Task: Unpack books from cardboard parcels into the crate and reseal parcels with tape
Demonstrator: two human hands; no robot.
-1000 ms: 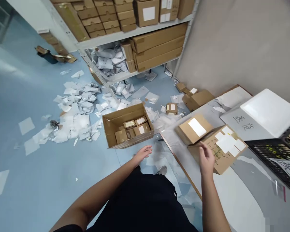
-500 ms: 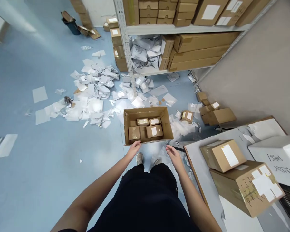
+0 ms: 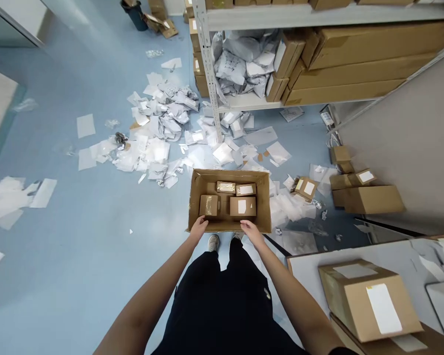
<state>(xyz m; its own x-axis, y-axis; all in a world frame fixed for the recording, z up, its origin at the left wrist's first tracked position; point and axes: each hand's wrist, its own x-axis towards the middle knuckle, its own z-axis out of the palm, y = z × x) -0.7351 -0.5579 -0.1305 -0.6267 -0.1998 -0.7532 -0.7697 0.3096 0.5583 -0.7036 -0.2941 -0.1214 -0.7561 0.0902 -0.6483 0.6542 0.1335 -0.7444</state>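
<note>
An open cardboard box [image 3: 229, 172] sits in front of my feet, holding several small brown parcels. The largest ones are a taped parcel [image 3: 209, 205] and a white-labelled parcel [image 3: 242, 206]. Two slimmer labelled parcels [image 3: 226, 187] lie along the far side. My left hand [image 3: 199, 229] grips the near rim at its left corner. My right hand [image 3: 251, 232] has its fingers curled on the same rim, further right. The box's underside and outer near wall are hidden.
Crumpled white wrappers and paper [image 3: 151, 158] litter the blue floor left of and beyond the box. Metal shelving [image 3: 207, 59] holds cartons behind it. Parcels [image 3: 366, 199] stand by the right wall. A table [image 3: 410, 251] with a carton [image 3: 373, 305] occupies the lower right.
The view has swung left from the table to centre on the box. My right hand has left the cartons on the table, and both hands now rest on the box's near rim.
</note>
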